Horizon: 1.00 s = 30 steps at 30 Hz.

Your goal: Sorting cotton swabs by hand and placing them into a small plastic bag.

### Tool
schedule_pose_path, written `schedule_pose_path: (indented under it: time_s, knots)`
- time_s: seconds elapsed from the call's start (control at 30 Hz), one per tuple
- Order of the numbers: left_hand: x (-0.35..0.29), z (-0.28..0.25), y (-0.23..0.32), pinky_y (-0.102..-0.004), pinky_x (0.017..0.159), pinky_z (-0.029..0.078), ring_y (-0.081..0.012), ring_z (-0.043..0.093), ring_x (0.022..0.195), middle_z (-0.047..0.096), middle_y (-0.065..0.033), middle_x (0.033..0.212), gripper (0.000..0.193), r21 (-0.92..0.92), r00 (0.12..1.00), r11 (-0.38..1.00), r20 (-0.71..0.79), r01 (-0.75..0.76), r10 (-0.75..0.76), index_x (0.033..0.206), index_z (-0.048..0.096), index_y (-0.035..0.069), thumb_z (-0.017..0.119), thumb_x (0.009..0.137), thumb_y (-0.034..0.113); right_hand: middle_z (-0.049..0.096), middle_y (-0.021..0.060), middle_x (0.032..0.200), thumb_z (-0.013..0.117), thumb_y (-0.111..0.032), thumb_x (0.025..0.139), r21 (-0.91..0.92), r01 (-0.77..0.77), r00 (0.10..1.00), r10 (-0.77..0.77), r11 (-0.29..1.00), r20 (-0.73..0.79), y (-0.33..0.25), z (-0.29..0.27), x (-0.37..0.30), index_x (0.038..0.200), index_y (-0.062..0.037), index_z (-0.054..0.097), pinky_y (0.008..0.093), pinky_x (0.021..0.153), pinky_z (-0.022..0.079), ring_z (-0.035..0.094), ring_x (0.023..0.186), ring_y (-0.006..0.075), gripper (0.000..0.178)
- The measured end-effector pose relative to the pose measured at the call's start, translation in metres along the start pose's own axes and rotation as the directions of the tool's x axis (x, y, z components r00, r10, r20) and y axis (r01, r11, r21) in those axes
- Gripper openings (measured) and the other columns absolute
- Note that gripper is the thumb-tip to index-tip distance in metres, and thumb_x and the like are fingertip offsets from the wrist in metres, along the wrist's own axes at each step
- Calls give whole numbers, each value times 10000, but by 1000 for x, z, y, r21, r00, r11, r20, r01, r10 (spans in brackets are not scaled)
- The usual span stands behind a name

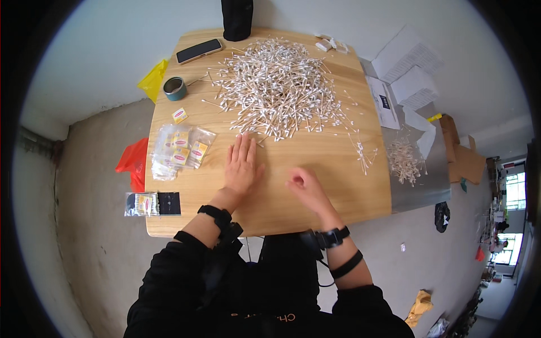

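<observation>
A large heap of cotton swabs (276,84) with white tips and pale wooden sticks covers the far middle of the table. My left hand (242,169) lies flat on the wood, palm down, its fingertips by the near edge of the heap. To the right, my right hand (304,188) is curled into a loose fist above the table, with nothing seen sticking out of it. Clear plastic bags with yellow-and-white labels (179,147) lie in a stack left of my left hand. A single yellow label card (179,115) rests just beyond them.
A teal round tin (174,88), a phone (199,51) and a black pouch (237,21) stand along the far left. A filled swab pack (147,204) is at the left edge. Right of the table, a grey surface holds a smaller swab pile (404,160) and white boxes (414,87).
</observation>
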<state>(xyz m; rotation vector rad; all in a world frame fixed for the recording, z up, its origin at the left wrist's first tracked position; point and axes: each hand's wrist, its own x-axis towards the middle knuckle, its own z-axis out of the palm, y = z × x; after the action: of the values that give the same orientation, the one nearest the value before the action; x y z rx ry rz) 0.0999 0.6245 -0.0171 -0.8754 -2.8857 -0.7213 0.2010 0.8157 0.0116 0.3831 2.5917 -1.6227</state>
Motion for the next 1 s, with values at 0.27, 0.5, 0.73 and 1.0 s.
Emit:
schedule_pose_path:
  time_s: [0.27, 0.5, 0.73, 1.0]
  knots:
    - [-7, 10, 20, -482, 1141, 212, -356, 309, 1362, 341, -157, 1486, 650, 149, 998, 988, -59, -28, 37, 1431, 381, 36, 567, 883, 331, 595, 125, 900, 693, -139, 787, -166, 7, 916, -73, 986, -394, -14, 30, 88, 1055, -100, 609, 379, 693, 496, 615, 789, 252, 284]
    - [-47, -4, 42, -475, 1119, 269, -318, 401, 1287, 411, -138, 1426, 553, 97, 999, 994, -14, -42, 43, 1356, 509, 117, 601, 847, 313, 634, 54, 854, 683, -117, 807, -184, 146, 943, -193, 972, -270, -3, 36, 74, 943, -117, 634, 347, 611, 507, 654, 708, 212, 144]
    - [-76, -13, 34, -462, 1003, 377, -370, 441, 1202, 375, -218, 1420, 577, -60, 996, 997, -66, -57, 53, 1311, 541, 119, 686, 753, 138, 596, 73, 855, 705, -100, 785, 64, 106, 935, -77, 992, -346, -5, 46, 39, 1036, -126, 646, 328, 636, 518, 629, 708, 206, 259]
    - [-45, -10, 15, -494, 1029, 336, -421, 391, 1240, 371, -243, 1386, 628, -60, 981, 998, -195, -30, 18, 1341, 413, -3, 654, 763, 37, 546, 83, 964, 784, -212, 717, -198, 198, 918, -252, 960, -306, -20, 73, 36, 976, -139, 663, 384, 691, 496, 594, 812, 265, 296]
